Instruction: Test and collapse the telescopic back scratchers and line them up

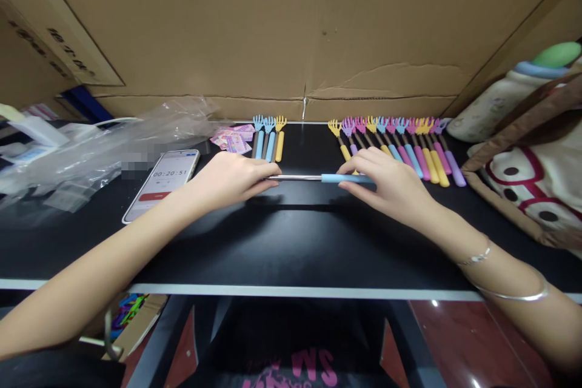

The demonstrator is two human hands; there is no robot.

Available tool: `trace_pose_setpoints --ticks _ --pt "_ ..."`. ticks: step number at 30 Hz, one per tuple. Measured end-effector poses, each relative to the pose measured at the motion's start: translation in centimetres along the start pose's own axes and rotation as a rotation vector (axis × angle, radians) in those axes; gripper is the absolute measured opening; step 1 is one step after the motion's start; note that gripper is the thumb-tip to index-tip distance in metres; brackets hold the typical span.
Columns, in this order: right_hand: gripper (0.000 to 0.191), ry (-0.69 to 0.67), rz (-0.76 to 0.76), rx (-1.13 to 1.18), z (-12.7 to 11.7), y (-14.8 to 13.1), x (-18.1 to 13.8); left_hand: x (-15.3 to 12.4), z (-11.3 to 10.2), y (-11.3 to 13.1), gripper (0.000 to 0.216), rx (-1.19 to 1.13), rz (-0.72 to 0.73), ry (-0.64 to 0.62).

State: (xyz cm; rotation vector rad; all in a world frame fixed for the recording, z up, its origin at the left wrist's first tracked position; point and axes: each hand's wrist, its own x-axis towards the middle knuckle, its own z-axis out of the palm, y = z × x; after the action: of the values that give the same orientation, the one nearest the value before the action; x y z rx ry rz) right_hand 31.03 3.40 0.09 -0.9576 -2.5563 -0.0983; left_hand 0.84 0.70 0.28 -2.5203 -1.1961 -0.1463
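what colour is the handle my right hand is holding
The handle is light blue; see the head view.

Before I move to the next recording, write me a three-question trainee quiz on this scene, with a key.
1. Which hand is on the blue handle of the metal rod? A) left; B) right; C) both.
2. True or false: the phone on the table lies with its screen facing up.
3. Fill in: the smaller row of scratchers holds two blue ones and one ____ one.

Key:
1. B, the right hand.
2. True.
3. Yellow.
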Motion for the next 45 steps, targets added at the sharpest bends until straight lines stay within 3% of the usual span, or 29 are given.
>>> trace_pose_setpoints --ticks 8,16,26,39,45 --pt "0.010 0.060 -0.058 -0.109 -0.1 0.5 0.1 0.1 0.3 -0.5 0.036 -0.011 -0.070 0.054" --pt "0.006 0.085 -0.068 -0.132 0.0 0.3 0.1 0.2 0.3 -0.4 0.034 -0.029 -0.076 0.025" --pt "0.020 0.223 -0.140 -0.263 -0.3 1.0 -0.1 0.2 0.8 -0.5 0.038 -0.087 -0.141 0.105" --pt "0.029 0.078 -0.030 -0.123 0.9 1.1 -0.1 0.1 0.8 -0.4 0.035 -0.042 -0.123 0.166" --pt "0.027 0.012 -0.029 -0.132 0.9 1.0 -0.1 0.3 0.7 -0.3 0.035 -0.075 -0.118 0.099"
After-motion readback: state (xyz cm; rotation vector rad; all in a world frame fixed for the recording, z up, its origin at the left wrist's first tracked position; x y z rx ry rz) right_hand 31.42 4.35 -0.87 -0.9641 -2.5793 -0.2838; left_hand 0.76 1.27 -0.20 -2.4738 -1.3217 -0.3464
